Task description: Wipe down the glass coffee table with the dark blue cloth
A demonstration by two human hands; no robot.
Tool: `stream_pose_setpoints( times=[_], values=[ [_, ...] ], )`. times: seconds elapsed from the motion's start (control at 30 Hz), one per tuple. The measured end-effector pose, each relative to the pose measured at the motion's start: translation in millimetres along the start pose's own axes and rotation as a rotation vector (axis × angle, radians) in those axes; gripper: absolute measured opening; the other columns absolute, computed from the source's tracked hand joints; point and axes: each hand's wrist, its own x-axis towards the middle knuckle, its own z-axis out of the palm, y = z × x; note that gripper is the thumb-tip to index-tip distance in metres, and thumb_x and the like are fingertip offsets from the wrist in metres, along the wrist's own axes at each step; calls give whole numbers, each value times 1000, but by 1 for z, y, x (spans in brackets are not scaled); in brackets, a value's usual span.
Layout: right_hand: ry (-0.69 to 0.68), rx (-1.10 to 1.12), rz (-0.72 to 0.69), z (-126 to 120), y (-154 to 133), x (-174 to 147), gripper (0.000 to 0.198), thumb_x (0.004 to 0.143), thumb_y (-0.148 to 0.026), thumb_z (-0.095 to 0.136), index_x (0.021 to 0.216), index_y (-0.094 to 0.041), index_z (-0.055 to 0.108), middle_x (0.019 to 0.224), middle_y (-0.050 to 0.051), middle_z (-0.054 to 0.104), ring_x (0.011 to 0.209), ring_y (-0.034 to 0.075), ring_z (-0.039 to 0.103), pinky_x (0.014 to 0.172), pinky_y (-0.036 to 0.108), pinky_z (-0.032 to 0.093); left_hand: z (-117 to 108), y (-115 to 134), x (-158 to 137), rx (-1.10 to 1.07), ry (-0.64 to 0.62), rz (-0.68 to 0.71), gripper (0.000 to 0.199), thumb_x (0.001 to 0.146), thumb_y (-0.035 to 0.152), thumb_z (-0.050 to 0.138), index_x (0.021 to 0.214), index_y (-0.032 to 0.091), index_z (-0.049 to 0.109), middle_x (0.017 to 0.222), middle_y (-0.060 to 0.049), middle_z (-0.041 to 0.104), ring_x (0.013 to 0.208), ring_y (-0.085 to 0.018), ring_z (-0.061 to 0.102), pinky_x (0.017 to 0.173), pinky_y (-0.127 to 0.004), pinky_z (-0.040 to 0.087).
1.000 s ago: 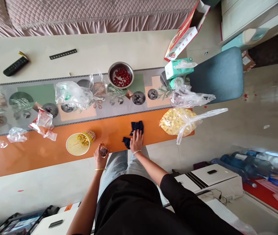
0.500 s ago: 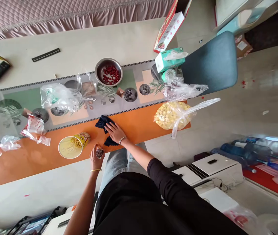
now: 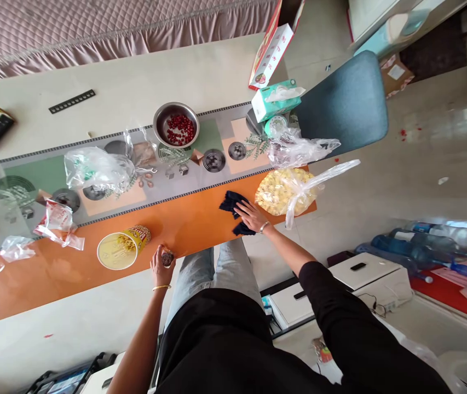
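Right fingers (image 3: 244, 210) spread over a dark cloth (image 3: 229, 200), left fingers (image 3: 157, 257) curled round a little container (image 3: 167, 259); orange worktop (image 3: 192, 221), patterned runner (image 3: 159, 190), blue chair (image 3: 344, 104) off the end.

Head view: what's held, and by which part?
Left hand: small round dark-topped container, by its sides. Right hand: flat atop the crumpled navy cloth.

Left hand (image 3: 161, 264) curled, right hand (image 3: 250, 216) palm-down, right arm (image 3: 289, 250) stretched forward and outward
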Motion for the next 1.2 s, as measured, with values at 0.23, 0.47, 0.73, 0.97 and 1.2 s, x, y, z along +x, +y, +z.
stream_pose_setpoints(
  times=[0.23,0.47,0.73,0.97,1.2],
  values=[
    [146,-153,224,26,-30,3,57,98,-24,38,155,-18,36,165,6,26,156,29,14,126,56,16,4,-2,-1,6,27,-29,76,82,37,65,151,26,36,143,-14,52,127,-32,51,109,-49,37],
    [211,-59,171,76,-139,76,59,102,-31,37,157,-14,30,166,12,22,155,32,10,125,57,13,7,-2,-3,-20,45,-47,76,82,40,66,151,24,37,138,-14,55,124,-33,53,108,-50,38],
    [210,-11,-80,97,-232,146,59,102,-26,38,159,-17,25,167,6,22,156,26,12,126,50,15,1,-3,0,-61,1,-62,79,81,43,67,151,27,35,136,-12,57,120,-31,55,107,-48,41],
    [197,-32,18,73,-147,88,57,100,-24,37,157,-22,32,165,3,29,154,25,18,127,50,15,-1,-4,0,-46,-6,-48,77,81,40,66,151,27,35,135,-12,57,117,-30,57,106,-49,41],
    [415,-165,423,12,-31,81,57,102,-29,27,158,-18,30,167,9,21,155,28,15,125,52,19,3,-2,-2,-47,11,-29,77,83,38,65,152,26,35,141,-13,53,126,-33,52,108,-50,40]
  ],
)
